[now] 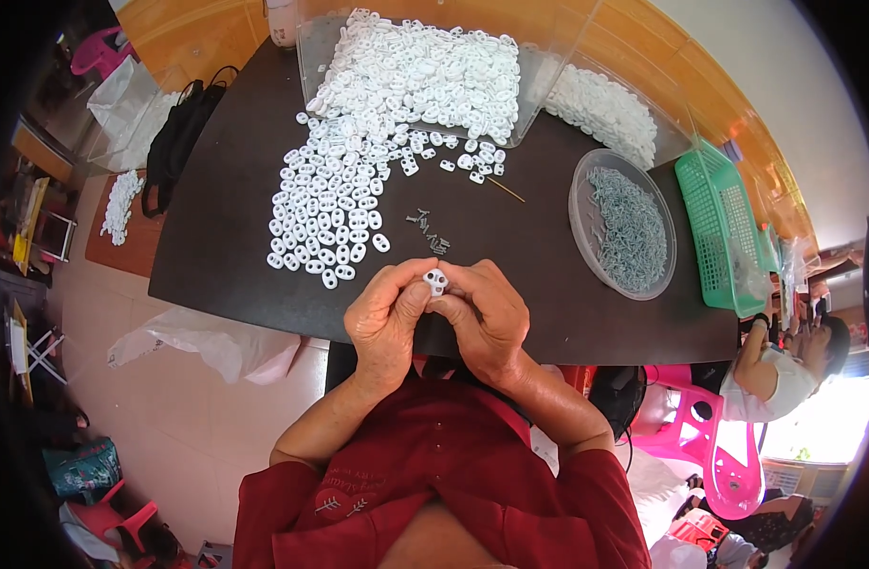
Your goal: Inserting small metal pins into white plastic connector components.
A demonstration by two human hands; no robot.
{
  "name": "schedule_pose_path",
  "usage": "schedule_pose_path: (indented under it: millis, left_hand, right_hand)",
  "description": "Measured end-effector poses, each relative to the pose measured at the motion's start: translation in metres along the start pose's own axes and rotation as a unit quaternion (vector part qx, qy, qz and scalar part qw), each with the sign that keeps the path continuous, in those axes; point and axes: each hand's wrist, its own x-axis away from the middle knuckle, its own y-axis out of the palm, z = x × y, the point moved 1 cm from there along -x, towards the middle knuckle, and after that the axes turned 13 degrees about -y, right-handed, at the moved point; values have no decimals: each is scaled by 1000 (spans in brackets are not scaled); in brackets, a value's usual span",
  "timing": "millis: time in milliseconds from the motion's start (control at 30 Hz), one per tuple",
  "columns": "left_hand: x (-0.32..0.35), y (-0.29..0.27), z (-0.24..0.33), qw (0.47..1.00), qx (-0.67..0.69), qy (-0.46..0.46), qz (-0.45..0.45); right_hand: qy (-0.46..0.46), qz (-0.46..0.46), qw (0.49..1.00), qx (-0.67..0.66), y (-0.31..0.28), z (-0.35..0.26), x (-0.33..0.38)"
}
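Note:
Between the fingertips of both hands, at the table's near edge, is a small white plastic piece with holes (pixel 436 281). My left hand (pixel 382 322) pinches it from the left with thumb and forefinger. From the other side, my right hand (pixel 489 322) grips the same piece, its fingers curled. Just beyond my fingers lies a little heap of small metal screws (pixel 436 244). Many white oval two-hole pieces (pixel 325 209) spread over the tabletop to the left of the screws. Whether a screw sits in the held piece is too small to tell.
A clear bin (pixel 525 133) heaped with white pieces stands at the back of the dark table (pixel 226 218). A thin stick (pixel 506 190) lies near it. Right are a round tub (pixel 577 223) of screws and a green basket (pixel 714 232). Another person (pixel 781 370) sits far right.

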Motion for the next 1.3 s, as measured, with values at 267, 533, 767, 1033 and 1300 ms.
schedule_pose_path:
  millis: [267, 533, 767, 1033, 1300]
  left_hand:
    - [-1, -4, 6, 999, 24, -11, -25]
    - [-4, -7, 5, 999, -18, 22, -30]
    - [-3, -7, 3, 995, -77, 68, 6]
    - [0, -5, 4, 993, -86, 70, 27]
    - [-2, -7, 0, 996, -74, 51, 26]
  right_hand:
    - [-8, -8, 1000, -15, 1, 1, -1]
    - [6, -22, 1000, -7, 0, -2, -3]
    - [-9, -18, 1000, -8, 3, 0, -3]
    - [-53, -2, 999, -5, 6, 4, 0]
    - [-54, 6, 998, -4, 8, 4, 1]
